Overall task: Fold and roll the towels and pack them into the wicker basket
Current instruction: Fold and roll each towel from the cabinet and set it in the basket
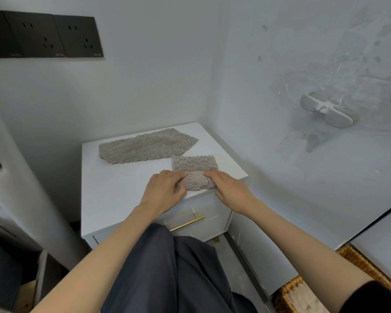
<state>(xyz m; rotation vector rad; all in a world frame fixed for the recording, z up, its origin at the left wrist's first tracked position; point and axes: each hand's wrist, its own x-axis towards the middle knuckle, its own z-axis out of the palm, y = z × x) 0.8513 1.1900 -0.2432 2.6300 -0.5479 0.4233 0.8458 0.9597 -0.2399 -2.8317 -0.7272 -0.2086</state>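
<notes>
Fingers [178, 176] of my left hand [164, 190] and right hand [229, 188] pinch both ends of the half-rolled towel [194, 164], its flat tail running away from me.

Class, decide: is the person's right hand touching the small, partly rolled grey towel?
Touching. The head view shows the right hand, fingers curled over the right end of the small, partly rolled grey towel.
</notes>
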